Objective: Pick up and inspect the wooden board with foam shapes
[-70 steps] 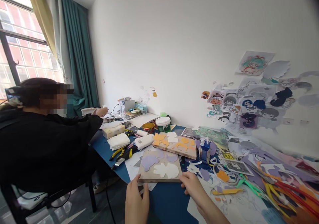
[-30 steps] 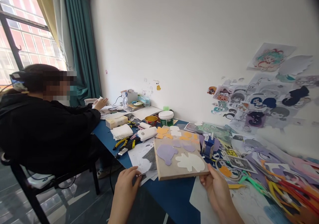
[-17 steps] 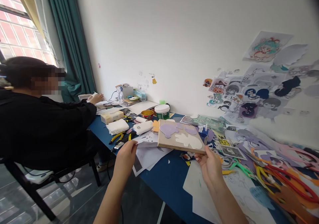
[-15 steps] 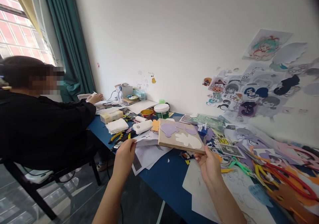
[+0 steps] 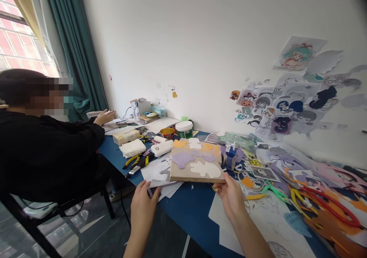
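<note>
Gripping a board (image 5: 180, 175) of lavender and white cutouts (image 5: 205, 169) by its near right corner, the right hand (image 5: 231, 195) is over a blue table (image 5: 190, 204). The left hand (image 5: 143, 203) meets a paper sheet (image 5: 163, 183); whether it pinches is unclear.

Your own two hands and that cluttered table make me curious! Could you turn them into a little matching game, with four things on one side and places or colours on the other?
Things:
1. right hand
2. left hand
3. lidded tub
4. open bowl

Places and colours:
A. red outside, golden inside
B. by the edge of the loose paper sheets
C. white on top, green below
D. at the near right corner of the front board

Right pairs: 1-D, 2-B, 3-C, 4-A.
</note>
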The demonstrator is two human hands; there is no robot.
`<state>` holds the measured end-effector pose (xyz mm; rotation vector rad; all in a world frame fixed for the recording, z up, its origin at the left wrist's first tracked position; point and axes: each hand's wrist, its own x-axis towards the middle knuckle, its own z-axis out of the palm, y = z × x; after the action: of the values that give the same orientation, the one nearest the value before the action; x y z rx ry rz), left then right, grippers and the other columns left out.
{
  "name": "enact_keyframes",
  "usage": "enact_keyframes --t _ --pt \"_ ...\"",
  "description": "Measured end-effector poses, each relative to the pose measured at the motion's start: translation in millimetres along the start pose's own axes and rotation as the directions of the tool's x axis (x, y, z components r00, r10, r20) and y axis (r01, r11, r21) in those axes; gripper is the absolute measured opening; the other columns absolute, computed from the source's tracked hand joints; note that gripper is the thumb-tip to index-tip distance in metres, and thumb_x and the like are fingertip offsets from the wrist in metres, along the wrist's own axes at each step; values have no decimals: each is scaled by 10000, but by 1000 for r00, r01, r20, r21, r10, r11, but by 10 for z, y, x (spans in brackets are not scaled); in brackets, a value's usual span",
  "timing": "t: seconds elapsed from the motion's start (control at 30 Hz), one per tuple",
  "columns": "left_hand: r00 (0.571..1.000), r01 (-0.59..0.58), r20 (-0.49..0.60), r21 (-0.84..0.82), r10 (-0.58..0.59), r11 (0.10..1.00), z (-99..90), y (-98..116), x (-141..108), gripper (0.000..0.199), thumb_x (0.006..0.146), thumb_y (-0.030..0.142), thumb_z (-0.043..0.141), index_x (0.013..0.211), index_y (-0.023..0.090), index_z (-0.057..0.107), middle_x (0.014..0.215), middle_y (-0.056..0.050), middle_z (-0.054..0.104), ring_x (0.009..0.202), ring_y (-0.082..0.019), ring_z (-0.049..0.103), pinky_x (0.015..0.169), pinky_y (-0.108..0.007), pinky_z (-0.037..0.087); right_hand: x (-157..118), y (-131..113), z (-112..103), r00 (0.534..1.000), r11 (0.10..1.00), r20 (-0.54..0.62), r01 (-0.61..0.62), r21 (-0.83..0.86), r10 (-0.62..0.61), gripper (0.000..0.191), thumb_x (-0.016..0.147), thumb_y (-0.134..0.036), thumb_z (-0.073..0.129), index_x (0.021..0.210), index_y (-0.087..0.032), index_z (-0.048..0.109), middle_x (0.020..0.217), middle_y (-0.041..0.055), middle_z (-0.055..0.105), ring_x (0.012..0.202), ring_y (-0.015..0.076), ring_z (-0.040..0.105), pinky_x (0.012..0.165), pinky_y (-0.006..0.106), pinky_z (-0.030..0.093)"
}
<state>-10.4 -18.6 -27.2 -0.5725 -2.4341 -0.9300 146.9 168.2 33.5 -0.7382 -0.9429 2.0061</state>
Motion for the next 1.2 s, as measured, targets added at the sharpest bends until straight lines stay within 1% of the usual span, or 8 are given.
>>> enact_keyframes --t 0.13,0.23,0.3,0.43,0.57,0.83,1.03,1.2 --pt "986 -98 142 103 83 990 -115 67 31 541 731 466 519 1137 110 554 1133 -200 543 1072 -363 493 883 -484 409 19 122 -12 998 998 57 1 -64 3 337 703 -385 647 888 -128 532 532 -7 589 443 113 534 394 192 413" --pt "902 -242 398 141 169 960 -286 78 110 547 669 458 610 1129 163 585 1173 -168 554 1089 -356 487 904 -467 394 35 156 -28 998 997 61 1 -80 4 386 697 -413 653 924 -127 528 560 -1 604 466 118 551 412 197 432" --pt "866 -272 460 107 195 956 -373 43 158 472 697 435 593 1096 184 610 1182 -143 566 1093 -326 499 903 -431 407 42 149 -37 999 998 43 -5 -65 8 397 692 -416 658 933 -132 521 591 6 618 479 121 560 425 203 444" --pt "851 -335 444 50 280 941 -419 -36 244 337 814 424 447 951 204 663 1039 -102 646 946 -260 581 830 -362 440 65 118 -51 1000 999 10 -3 -40 3 375 697 -427 652 900 -141 518 587 5 613 475 122 559 419 204 439" --pt "867 -336 418 85 273 938 -410 18 322 427 885 368 272 827 192 656 916 -107 665 809 -233 608 713 -324 439 78 96 -67 999 999 26 36 -23 -36 381 703 -441 640 902 -143 512 558 -4 596 467 123 548 415 204 429" --pt "800 -404 506 58 322 913 -491 162 266 174 749 323 540 870 242 633 986 -25 659 729 -168 645 574 -219 445 47 1 -73 999 998 0 52 24 -52 282 729 -371 610 863 -136 527 552 2 589 459 121 539 424 207 428" --pt "845 -451 391 159 364 878 -434 139 306 308 872 267 328 785 216 619 827 -53 673 704 -189 630 558 -242 408 80 -10 -104 997 996 -1 80 34 -80 225 768 -342 559 851 -134 535 537 1 585 453 114 533 421 200 418" --pt "907 -411 218 268 360 871 -401 229 447 327 882 311 319 811 197 617 808 -85 670 708 -221 621 541 -260 388 93 -24 -125 995 995 -25 96 37 -96 251 725 -376 604 803 -150 527 545 -11 575 446 111 530 411 200 412"
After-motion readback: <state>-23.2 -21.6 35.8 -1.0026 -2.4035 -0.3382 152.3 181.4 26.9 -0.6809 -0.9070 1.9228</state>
